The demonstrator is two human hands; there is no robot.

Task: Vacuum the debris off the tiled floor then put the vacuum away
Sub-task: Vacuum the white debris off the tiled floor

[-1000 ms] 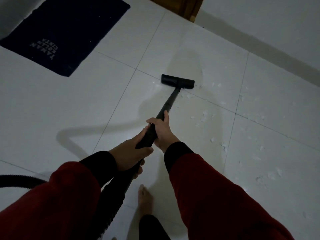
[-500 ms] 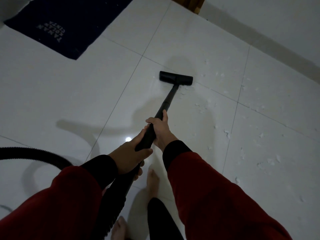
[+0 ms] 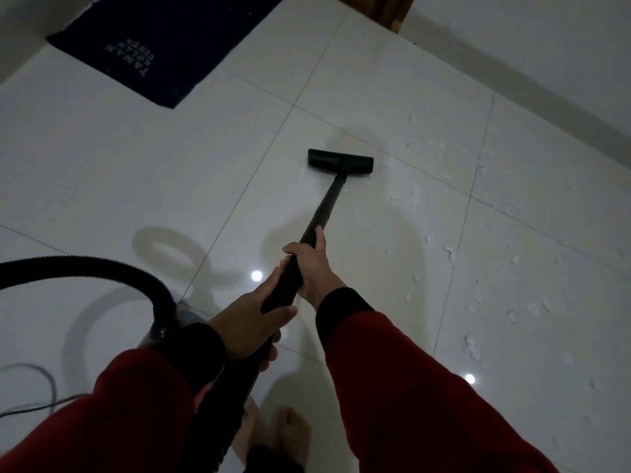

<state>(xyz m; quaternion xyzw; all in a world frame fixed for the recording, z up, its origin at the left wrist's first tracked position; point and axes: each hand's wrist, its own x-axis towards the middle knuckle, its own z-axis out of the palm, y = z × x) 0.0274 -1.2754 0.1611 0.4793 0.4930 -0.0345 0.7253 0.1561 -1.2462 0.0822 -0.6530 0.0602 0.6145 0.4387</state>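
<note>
A black vacuum wand [image 3: 326,206] runs from my hands down to its flat floor head [image 3: 340,161], which sits on the white tiled floor [image 3: 136,172]. My right hand [image 3: 312,268] grips the wand higher up the tube. Below it, my left hand [image 3: 249,322] grips the wand's lower end near the hose. White scraps of debris [image 3: 447,252] lie scattered on the tiles to the right of the head. The ribbed black hose [image 3: 102,266] arcs left to the vacuum body [image 3: 160,331], mostly hidden by my left sleeve.
A dark blue mat [image 3: 160,42] with white lettering lies at the far left. A white wall [image 3: 529,39] runs along the far right, with a wooden door frame [image 3: 392,11] at the top. A grey power cord [image 3: 37,387] curls at the left. My bare feet [image 3: 290,435] stand below.
The view has shifted, and the hose and vacuum body have come into sight at the left. The floor head sits slightly left of the debris it was among. Both hands keep their grip.
</note>
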